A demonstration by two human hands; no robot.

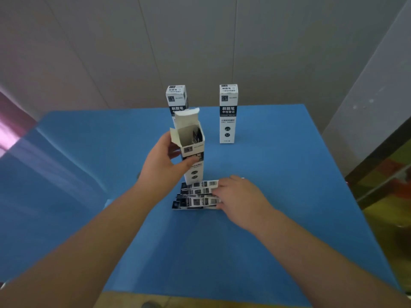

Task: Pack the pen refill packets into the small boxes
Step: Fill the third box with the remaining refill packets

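The person's left hand (163, 162) is wrapped around an open box (192, 156) standing upright on the blue surface (278, 196), thumb across its front face and fingers behind it. The box's top flaps are folded up and back, and a dark printed packet shows inside the mouth against the right wall. Just in front of the box's foot lies a loose fan of refill packets (196, 195), flat on the surface and overlapping one another; how many there are is hard to tell. The right hand (238, 197) lies over the right end of that fan, fingers bent down onto the packets, though whether it pinches one or only presses on them cannot be told. Farther back stand 2 closed boxes, upright and apart: the left closed box (177, 96) directly behind the open one, the right closed box (228, 113) off to the side.
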